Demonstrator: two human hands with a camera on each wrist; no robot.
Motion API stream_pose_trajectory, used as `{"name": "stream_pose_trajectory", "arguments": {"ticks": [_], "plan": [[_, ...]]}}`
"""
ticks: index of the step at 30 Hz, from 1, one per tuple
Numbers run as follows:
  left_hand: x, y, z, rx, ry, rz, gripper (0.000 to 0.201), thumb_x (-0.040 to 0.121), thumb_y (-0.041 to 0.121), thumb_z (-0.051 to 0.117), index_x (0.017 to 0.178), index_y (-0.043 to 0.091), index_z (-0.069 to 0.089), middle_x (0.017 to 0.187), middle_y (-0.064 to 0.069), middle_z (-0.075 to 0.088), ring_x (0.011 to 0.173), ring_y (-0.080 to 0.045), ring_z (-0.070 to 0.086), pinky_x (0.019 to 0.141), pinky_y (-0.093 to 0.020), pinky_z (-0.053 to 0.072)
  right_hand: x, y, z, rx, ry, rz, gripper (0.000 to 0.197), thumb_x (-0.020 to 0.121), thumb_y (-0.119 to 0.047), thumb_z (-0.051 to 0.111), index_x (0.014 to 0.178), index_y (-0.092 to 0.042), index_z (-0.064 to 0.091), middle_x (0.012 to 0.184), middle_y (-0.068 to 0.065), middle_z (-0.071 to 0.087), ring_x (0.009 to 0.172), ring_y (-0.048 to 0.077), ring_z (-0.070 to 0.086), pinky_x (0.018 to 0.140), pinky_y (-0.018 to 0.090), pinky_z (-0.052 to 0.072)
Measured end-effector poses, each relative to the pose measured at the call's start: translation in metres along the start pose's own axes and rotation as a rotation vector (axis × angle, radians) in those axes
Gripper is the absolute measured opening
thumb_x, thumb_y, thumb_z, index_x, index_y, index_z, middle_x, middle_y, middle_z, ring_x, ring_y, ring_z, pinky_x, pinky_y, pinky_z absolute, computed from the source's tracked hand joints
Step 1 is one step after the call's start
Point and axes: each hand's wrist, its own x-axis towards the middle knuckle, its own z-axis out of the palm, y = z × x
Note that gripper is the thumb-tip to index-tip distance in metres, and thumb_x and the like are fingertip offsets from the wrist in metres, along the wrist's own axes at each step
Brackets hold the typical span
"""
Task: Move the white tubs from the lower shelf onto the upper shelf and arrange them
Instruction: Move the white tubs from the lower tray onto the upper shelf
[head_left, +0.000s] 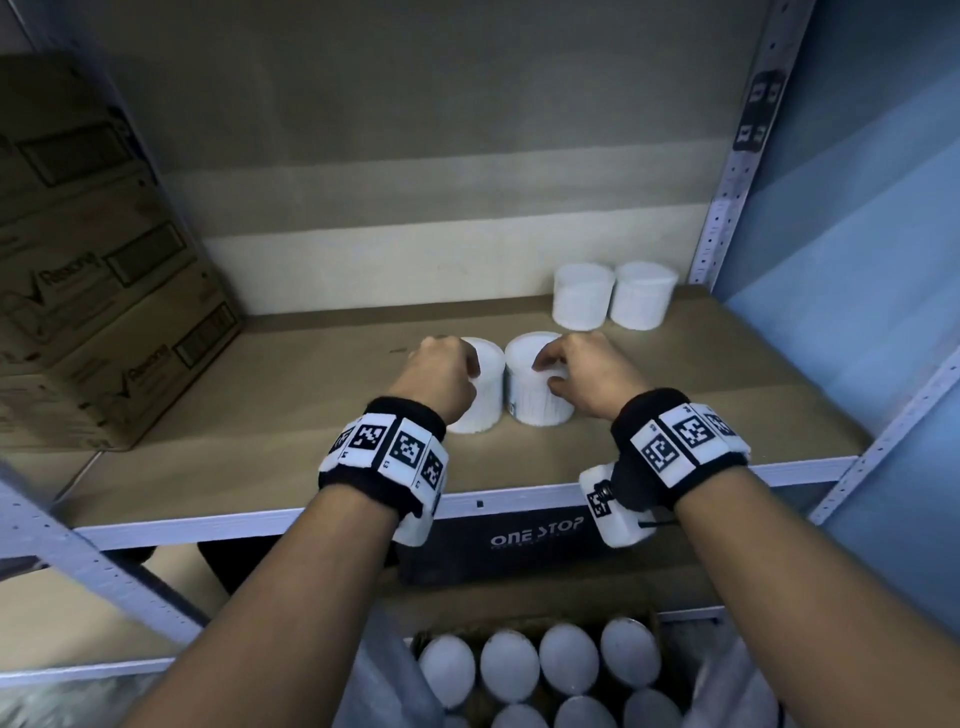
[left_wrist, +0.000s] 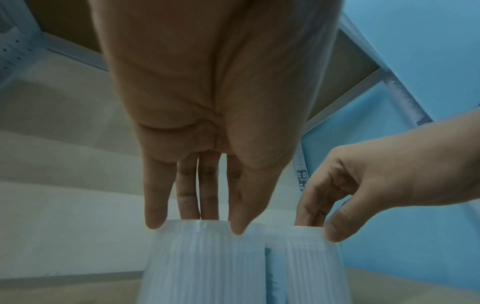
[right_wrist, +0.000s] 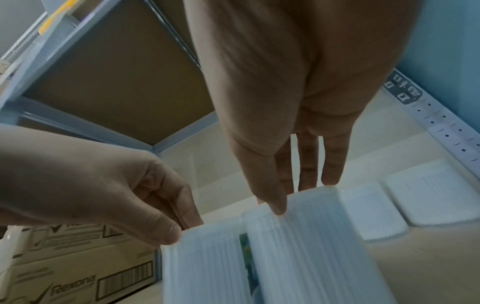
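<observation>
On the upper shelf (head_left: 675, 415), four white tubs (head_left: 579, 299); both hands (head_left: 441, 374) each grip one.

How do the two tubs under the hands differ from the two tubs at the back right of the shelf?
The front pair is gripped at the rims, one by the left hand, one by the right hand; the back pair stands untouched. The front pair sits mid-shelf, the back pair near the corner post. All are white, ribbed, upright.
</observation>
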Motion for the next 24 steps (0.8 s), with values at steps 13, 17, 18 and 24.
{"name": "stream_pose_trajectory", "arguments": {"ticks": [13, 17, 18, 24], "plan": [[0.111, -0.019, 0.007, -0.049, 0.04, 0.007, 0.028, 0.084, 0.0, 0.055, 0.106, 0.009, 0.07, 0.117, -0.012, 0.066, 0.111, -0.026, 0.059, 0.094, -0.03, 0.048, 0.117, 0.019, 0.019, 0.06, 0.042, 0.034, 0.039, 0.089, 0.002, 0.051, 0.123, -0.012, 0.065, 0.13, 0.008, 0.061, 0.119, 0.023, 0.058, 0.097, 0.025, 0.043], [0.139, -0.025, 0.009, -0.084, 0.035, 0.009, 0.026, 0.085, 0.001, 0.057, 0.107, 0.007, 0.07, 0.115, -0.011, 0.066, 0.111, -0.024, 0.058, 0.094, -0.028, 0.047, 0.144, 0.024, 0.023, 0.093, 0.07, 0.029, 0.039, 0.089, 0.006, 0.05, 0.121, -0.008, 0.065, 0.126, 0.01, 0.063, 0.117, 0.024, 0.059, 0.099, 0.025, 0.044], [0.146, -0.026, 0.009, -0.087, 0.037, 0.009, 0.025, 0.085, 0.001, 0.057, 0.107, 0.006, 0.069, 0.115, -0.011, 0.066, 0.111, -0.024, 0.058, 0.094, -0.028, 0.046, 0.15, 0.026, 0.024, 0.098, 0.074, 0.029, 0.038, 0.088, 0.006, 0.05, 0.121, -0.008, 0.066, 0.126, 0.01, 0.064, 0.117, 0.024, 0.06, 0.1, 0.026, 0.044], [0.172, -0.033, 0.018, -0.094, 0.064, 0.034, 0.025, 0.086, 0.003, 0.059, 0.108, 0.007, 0.069, 0.115, -0.011, 0.066, 0.106, -0.024, 0.061, 0.085, -0.02, 0.043, 0.172, 0.035, 0.026, 0.087, 0.105, -0.002, 0.037, 0.087, 0.004, 0.052, 0.119, -0.008, 0.067, 0.124, 0.011, 0.066, 0.116, 0.025, 0.059, 0.101, 0.029, 0.045]]}}
